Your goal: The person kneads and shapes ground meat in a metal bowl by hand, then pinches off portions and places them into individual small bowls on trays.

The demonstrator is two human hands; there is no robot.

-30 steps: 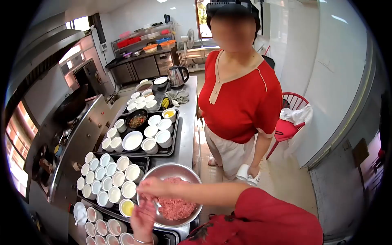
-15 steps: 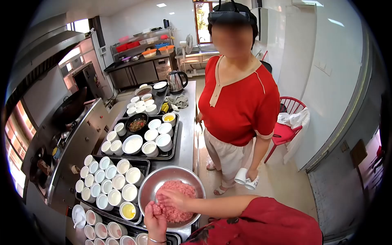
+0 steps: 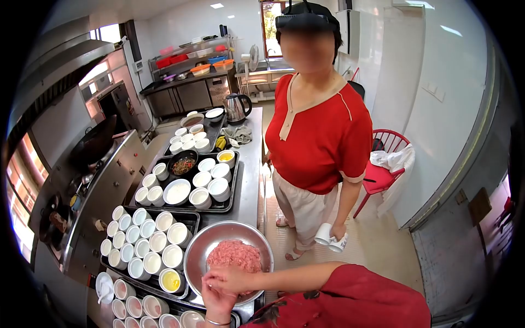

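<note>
A wide steel bowl (image 3: 191, 256) stands at the counter's right edge, with pink minced meat (image 3: 236, 253) heaped in it. Over the bowl's near rim, my left hand (image 3: 217, 302) is curled upward, a bracelet at its wrist. My right hand (image 3: 232, 279) reaches in from the right, its bent fingers closed against the left hand's fingers. The lump of mince between them is mostly covered by the fingers. Left of the bowl, a black tray (image 3: 192, 220) carries rows of white cups; one cup (image 3: 171, 281) contains yellow egg.
Nearest me, more cups (image 3: 155, 306) contain pinkish meat. Farther up the counter, another tray (image 3: 236, 186) carries cups and a black bowl (image 3: 183, 162), with a kettle (image 3: 237, 108) beyond. Across the counter stands a person in a red top (image 3: 322, 134), holding white cups (image 3: 331, 238).
My right hand has come down and toward me from over the mince to meet my left hand. The lump of mince seen in my left hand is now largely covered.
</note>
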